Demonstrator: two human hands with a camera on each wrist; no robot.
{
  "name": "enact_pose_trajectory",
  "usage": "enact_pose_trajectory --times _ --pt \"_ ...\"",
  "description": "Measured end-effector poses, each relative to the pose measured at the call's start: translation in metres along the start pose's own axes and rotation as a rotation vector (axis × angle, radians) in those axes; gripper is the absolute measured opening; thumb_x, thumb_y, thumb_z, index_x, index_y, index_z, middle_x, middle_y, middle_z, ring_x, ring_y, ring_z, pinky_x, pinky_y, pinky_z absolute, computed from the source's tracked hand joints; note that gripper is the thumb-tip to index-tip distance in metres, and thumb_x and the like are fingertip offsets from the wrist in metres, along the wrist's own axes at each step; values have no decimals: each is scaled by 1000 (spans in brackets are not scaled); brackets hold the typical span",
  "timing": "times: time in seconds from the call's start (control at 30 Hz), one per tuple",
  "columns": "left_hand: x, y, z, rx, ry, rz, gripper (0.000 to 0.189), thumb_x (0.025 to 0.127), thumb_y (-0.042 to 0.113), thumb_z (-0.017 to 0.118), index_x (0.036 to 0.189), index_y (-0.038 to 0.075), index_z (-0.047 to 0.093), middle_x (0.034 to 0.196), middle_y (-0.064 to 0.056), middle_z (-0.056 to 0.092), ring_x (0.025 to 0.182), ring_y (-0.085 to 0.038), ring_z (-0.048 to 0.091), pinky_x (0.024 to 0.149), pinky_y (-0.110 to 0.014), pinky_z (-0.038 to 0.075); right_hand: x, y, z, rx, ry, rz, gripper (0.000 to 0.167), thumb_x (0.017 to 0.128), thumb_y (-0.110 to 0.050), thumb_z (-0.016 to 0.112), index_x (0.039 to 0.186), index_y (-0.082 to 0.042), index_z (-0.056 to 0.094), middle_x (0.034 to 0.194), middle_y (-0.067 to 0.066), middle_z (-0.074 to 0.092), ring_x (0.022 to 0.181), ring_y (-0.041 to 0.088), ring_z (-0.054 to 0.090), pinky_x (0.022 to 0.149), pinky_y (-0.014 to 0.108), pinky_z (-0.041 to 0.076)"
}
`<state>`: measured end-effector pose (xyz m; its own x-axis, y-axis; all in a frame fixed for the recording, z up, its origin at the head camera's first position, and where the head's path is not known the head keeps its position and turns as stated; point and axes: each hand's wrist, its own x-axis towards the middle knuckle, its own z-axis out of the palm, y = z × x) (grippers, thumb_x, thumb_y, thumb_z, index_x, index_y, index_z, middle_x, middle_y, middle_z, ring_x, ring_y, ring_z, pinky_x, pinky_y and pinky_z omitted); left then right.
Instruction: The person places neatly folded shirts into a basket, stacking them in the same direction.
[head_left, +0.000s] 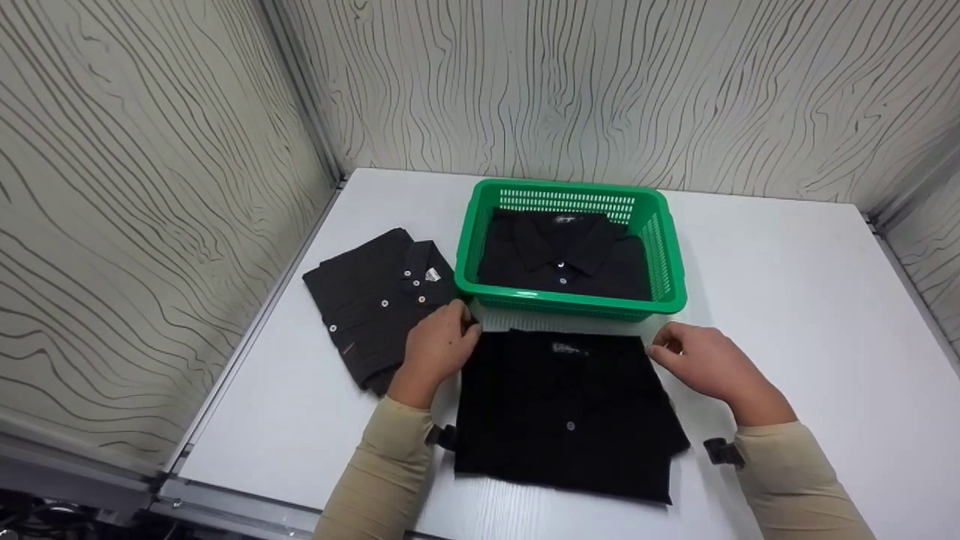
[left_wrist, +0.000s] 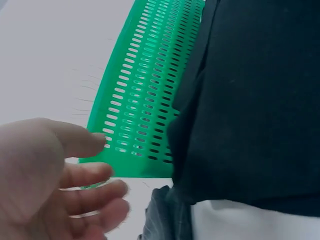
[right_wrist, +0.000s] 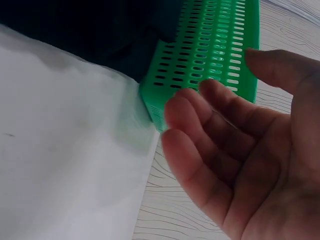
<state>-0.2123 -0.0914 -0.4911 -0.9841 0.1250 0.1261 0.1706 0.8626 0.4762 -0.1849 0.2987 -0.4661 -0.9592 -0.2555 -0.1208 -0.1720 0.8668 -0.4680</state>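
A folded black shirt (head_left: 566, 420) lies flat on the table in front of a green basket (head_left: 570, 301). My left hand (head_left: 439, 345) is at the shirt's upper left corner, close to the basket's near left corner. In the left wrist view its fingers (left_wrist: 95, 192) are loosely bent, with nothing between them and the thumb. My right hand (head_left: 705, 360) hovers beside the shirt's upper right corner. Its fingers (right_wrist: 185, 155) are relaxed in the right wrist view, apart from the cloth. Inside the basket sits another folded dark shirt (head_left: 525, 255), collar facing up.
To the left of the basket lies a dark grey shirt (head_left: 360, 300), folded at an angle, its collar beside the basket's wall. The white table (head_left: 787, 300) meets patterned panels (head_left: 600, 90) at the back and sides.
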Motion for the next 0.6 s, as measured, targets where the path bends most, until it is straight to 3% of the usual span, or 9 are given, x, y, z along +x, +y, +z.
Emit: enact_pose_trajectory --times 0.2,0.37,0.6 --pt "-2 -3 3 20 -152 -99 35 96 45 64 102 11 62 89 -7 66 81 -29 65 72 -50 51 0 5 9 -18 -82 51 43 97 -44 63 110 -3 69 95 5 70 77 18 61 66 41 51" --pt "-6 -6 2 59 -274 -131 64 90 59 64 118 2 64 103 -16 69 92 -35 67 78 -53 52 -4 6 15 58 -209 129 56 93 -49 67 111 3 64 81 5 65 67 19 60 59 39 50" --pt "-10 -9 3 48 -390 -137 59 77 65 75 91 8 67 78 -4 63 70 -25 59 70 -47 50 -6 3 23 118 -317 178 52 84 -50 77 96 -2 61 70 8 60 57 22 58 52 37 50"
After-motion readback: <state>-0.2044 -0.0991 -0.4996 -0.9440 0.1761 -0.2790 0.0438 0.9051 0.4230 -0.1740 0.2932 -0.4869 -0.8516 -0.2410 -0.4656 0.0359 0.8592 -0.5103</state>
